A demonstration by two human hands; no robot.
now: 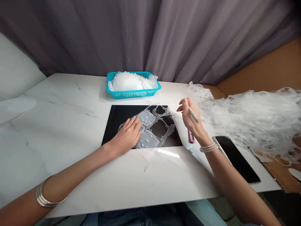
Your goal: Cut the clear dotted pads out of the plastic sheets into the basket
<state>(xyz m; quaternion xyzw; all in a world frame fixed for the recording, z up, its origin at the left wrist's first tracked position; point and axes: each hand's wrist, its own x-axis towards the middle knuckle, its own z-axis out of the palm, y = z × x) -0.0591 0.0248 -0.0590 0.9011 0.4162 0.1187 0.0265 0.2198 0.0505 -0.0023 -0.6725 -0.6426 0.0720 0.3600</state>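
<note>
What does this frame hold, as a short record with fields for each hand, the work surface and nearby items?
Left hand: left hand spread flat on a translucent sheet
Right hand: right hand raised, holding a pale slim tool
Work surface: black board on a white table
Behind board: blue basket of whitish pieces
Right side: pinkish tool, phone, heap of translucent scraps

Left hand (pixel 128 133) rests on a translucent moulded sheet (pixel 148 140), right hand (pixel 190 117) grips a slim tool (pixel 193 115), turquoise basket (pixel 135 94) on the far side
</note>
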